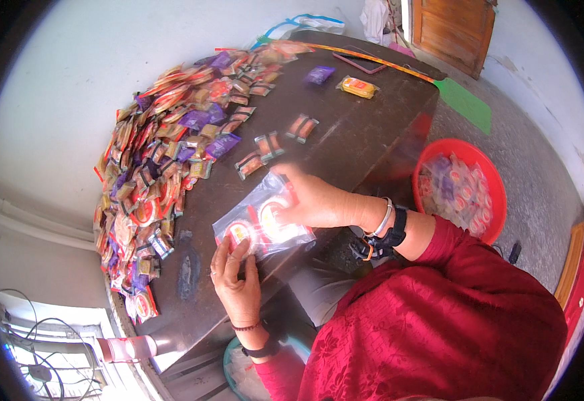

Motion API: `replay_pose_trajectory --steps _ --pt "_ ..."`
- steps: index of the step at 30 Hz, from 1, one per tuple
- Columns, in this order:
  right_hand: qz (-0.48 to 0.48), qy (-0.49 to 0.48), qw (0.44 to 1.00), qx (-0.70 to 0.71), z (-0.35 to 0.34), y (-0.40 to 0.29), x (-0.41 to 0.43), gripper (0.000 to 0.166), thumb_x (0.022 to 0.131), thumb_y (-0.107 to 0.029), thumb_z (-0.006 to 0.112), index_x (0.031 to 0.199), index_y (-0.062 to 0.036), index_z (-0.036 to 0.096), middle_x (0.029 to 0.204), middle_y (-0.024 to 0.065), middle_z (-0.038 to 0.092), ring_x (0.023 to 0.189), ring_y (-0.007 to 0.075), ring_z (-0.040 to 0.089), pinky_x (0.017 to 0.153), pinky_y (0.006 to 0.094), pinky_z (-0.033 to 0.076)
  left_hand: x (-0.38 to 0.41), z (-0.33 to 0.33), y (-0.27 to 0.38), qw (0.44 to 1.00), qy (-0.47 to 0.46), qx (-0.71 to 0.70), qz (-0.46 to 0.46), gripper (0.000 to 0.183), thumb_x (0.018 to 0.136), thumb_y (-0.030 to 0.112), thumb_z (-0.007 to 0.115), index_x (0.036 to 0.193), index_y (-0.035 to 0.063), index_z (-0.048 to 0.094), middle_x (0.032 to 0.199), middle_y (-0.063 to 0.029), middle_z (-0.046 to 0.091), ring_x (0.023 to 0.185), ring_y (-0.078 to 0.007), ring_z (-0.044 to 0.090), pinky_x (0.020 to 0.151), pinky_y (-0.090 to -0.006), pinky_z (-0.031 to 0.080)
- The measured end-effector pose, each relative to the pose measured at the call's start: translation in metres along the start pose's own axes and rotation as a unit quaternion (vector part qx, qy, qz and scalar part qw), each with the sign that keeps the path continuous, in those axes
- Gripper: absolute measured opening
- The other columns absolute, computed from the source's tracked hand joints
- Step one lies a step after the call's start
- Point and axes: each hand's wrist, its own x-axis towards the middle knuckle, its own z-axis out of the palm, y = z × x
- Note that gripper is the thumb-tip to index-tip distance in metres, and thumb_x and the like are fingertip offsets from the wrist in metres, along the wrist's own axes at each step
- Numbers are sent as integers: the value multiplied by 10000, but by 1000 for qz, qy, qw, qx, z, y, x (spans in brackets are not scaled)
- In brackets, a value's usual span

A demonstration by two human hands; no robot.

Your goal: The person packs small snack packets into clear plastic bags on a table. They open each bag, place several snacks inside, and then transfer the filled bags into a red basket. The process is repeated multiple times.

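Note:
A clear plastic bag [239, 215] lies tilted over the table's near edge with two round white packets with red rims showing in it. The fingers of my left hand [236, 283] press on the bag's lower side, at the nearer round packet [240, 233]. My right hand [317, 200] grips the opposite side, its thumb over the other round packet [272, 218]; part of that packet is hidden beneath it. Just beyond the bag lie several small brown snack packets [269, 145] with dark bands.
A large heap of mixed snack packets [171, 135] covers the far side of the dark table [352, 130]. A purple packet [320, 75], a yellow packet [358, 87] and a green fly swatter [465, 103] lie farther right. On the floor stands a red tub [500, 200] of filled bags; a teal tub [229, 361] sits below the table.

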Motion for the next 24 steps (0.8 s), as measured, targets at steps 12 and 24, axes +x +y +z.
replay_pose_trajectory --steps 12,24 --pt "135 -69 929 337 -110 -34 -13 563 828 85 745 1343 80 518 1194 128 690 1088 197 698 990 368 582 -1 -7 -6 999 -6 -32 -30 424 894 16 716 1318 36 696 1421 -223 629 1320 -366 602 1114 -432 451" --pt "264 88 947 160 -301 25 -156 400 849 -135 804 1184 27 656 1039 71 746 898 128 708 734 257 557 -6 -2 -12 997 -53 49 -23 380 998 94 658 1359 -24 646 1373 -191 664 1282 -341 610 1119 -430 446"
